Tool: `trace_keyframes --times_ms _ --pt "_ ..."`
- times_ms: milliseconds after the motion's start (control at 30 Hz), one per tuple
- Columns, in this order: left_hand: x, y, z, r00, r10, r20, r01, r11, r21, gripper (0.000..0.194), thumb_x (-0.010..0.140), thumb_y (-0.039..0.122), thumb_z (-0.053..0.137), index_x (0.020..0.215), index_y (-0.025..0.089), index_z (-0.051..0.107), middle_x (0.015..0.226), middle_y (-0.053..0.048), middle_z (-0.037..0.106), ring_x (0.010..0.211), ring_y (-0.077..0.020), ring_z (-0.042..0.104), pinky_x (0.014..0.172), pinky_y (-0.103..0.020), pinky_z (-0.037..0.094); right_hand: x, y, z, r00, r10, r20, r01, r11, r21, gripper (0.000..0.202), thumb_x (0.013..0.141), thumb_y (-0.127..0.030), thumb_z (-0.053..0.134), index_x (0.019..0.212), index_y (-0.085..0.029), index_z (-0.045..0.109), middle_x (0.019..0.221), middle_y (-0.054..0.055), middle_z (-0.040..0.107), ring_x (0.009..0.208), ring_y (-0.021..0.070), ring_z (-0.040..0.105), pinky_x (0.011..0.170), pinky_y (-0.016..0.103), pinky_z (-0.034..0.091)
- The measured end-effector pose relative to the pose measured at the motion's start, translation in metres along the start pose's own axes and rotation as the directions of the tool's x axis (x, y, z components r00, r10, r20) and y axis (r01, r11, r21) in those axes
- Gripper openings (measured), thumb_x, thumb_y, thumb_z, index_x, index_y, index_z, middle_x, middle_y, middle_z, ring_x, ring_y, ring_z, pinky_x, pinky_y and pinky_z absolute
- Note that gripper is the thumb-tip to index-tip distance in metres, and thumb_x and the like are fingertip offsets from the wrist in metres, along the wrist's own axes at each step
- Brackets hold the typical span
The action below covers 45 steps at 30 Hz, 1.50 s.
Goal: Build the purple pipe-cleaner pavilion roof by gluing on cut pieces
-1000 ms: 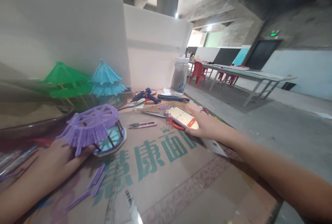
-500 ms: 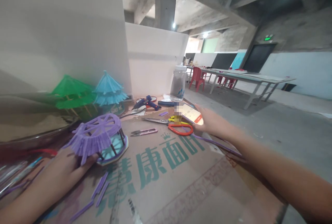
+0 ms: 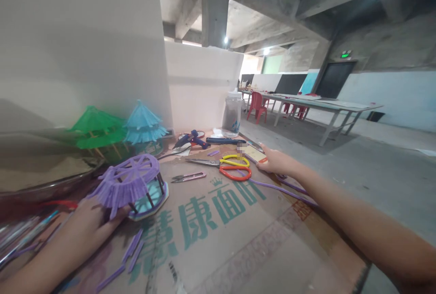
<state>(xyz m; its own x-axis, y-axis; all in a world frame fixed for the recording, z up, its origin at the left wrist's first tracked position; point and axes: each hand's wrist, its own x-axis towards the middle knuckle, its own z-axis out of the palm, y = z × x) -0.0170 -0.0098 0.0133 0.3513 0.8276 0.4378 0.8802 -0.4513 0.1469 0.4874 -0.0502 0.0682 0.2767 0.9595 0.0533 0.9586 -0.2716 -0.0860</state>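
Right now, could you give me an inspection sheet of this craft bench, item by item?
Surface: flattened cardboard sheet with green printed characters.
Job's things: purple model pavilion; phone.
Clutter: scissors with yellow and red handles, small snips, blue glue gun, plastic jar, green pavilion, blue pavilion, loose purple sticks.
Hands: left hand touches the purple pavilion's fringe; right hand rests on the phone.
Cables: thin purple cord beside the right forearm.
Surroundings: white partition, long table, red chairs, concrete floor.

Matt printed cardboard sheet (image 3: 218, 235), fuzzy purple pavilion (image 3: 131, 185), glossy phone (image 3: 255, 153)
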Motion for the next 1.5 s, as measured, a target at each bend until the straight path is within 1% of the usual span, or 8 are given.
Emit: trace_keyframes --times_ms 167,300,500,600,700,900,1033,1500 --pt "0.0 -0.002 0.001 0.993 0.02 0.115 -0.015 0.999 -0.047 0.053 0.09 0.056 0.037 0.089 0.019 0.075 0.101 -0.015 0.079 0.102 -0.037 0.073 0.092 -0.049 0.057 -0.015 -0.019 -0.016 0.97 -0.188 -0.153 0.195 0.98 0.033 0.071 0.092 -0.046 0.059 0.153 -0.014 0.044 0.141 0.02 0.062 0.125 0.0352 0.062 0.097 0.043 0.05" --pt "-0.001 0.002 -0.001 0.998 0.045 0.05 -0.042 0.997 -0.06 0.048 0.094 0.051 0.041 0.098 0.017 0.073 0.105 -0.015 0.079 0.103 -0.034 0.073 0.094 -0.046 0.056 -0.038 -0.065 -0.019 0.833 -0.466 -0.3 0.501 0.864 0.05 0.036 0.098 -0.038 0.052 0.127 -0.02 0.066 0.127 0.014 0.071 0.116 0.0302 0.065 0.097 0.043 0.05" --pt "-0.001 0.01 -0.008 0.996 0.093 0.001 -0.093 0.991 -0.091 0.042 0.093 0.047 0.043 0.098 0.018 0.073 0.105 -0.014 0.078 0.102 -0.0326 0.073 0.092 -0.044 0.057 -0.066 -0.157 0.006 0.443 -0.874 -0.199 0.873 0.472 -0.127 0.022 0.099 -0.025 0.051 0.09 -0.016 0.069 0.088 0.01 0.072 0.083 0.0229 0.064 0.074 0.035 0.047" --pt "-0.001 0.01 -0.008 0.993 0.112 -0.026 -0.114 0.988 -0.105 0.04 0.093 0.043 0.044 0.103 0.017 0.072 0.108 -0.015 0.077 0.103 -0.033 0.072 0.095 -0.046 0.056 -0.07 -0.199 0.023 0.223 -0.937 -0.27 0.943 0.277 -0.182 0.026 0.098 -0.026 0.051 0.078 -0.017 0.065 0.071 0.006 0.067 0.067 0.019 0.058 0.064 0.033 0.04" --pt "-0.002 0.007 -0.004 0.993 0.107 -0.039 -0.112 0.985 -0.132 0.038 0.095 0.043 0.046 0.107 0.018 0.071 0.106 -0.014 0.076 0.103 -0.0322 0.071 0.096 -0.047 0.056 -0.068 -0.222 0.037 0.1 -0.883 -0.459 0.982 0.161 -0.095 0.032 0.099 -0.03 0.048 0.072 -0.019 0.06 0.063 0.003 0.062 0.059 0.0156 0.052 0.058 0.03 0.036" --pt "-0.004 0.004 0.0 0.988 0.149 -0.039 -0.153 0.978 -0.141 0.034 0.091 0.03 0.052 0.118 0.018 0.069 0.124 -0.014 0.071 0.121 -0.0318 0.063 0.107 -0.049 0.05 -0.065 -0.215 0.041 0.125 -0.713 -0.69 0.992 0.09 0.088 0.015 0.098 -0.024 0.054 0.105 -0.015 0.063 0.071 0.001 0.064 0.061 0.0147 0.053 0.06 0.028 0.04" --pt "-0.004 0.004 -0.001 0.984 0.174 -0.043 -0.177 0.979 -0.1 0.036 0.089 0.03 0.054 0.12 0.018 0.068 0.131 -0.015 0.068 0.127 -0.0352 0.058 0.108 -0.055 0.047 -0.065 -0.21 0.04 0.062 -0.735 -0.675 0.998 0.061 0.026 0.04 0.097 -0.016 0.051 0.137 -0.014 0.049 0.078 0.002 0.065 0.067 0.0166 0.055 0.062 0.03 0.043" --pt "-0.006 0.011 -0.006 0.986 0.143 -0.08 -0.146 0.989 -0.038 0.039 0.09 0.025 0.056 0.127 0.018 0.063 0.131 -0.015 0.067 0.127 -0.0351 0.059 0.105 -0.053 0.05 -0.057 -0.215 0.041 0.09 -0.776 -0.625 0.993 0.119 -0.004 0.049 0.1 -0.018 0.049 0.148 -0.017 0.039 0.082 0.003 0.066 0.068 0.0191 0.057 0.061 0.032 0.046"
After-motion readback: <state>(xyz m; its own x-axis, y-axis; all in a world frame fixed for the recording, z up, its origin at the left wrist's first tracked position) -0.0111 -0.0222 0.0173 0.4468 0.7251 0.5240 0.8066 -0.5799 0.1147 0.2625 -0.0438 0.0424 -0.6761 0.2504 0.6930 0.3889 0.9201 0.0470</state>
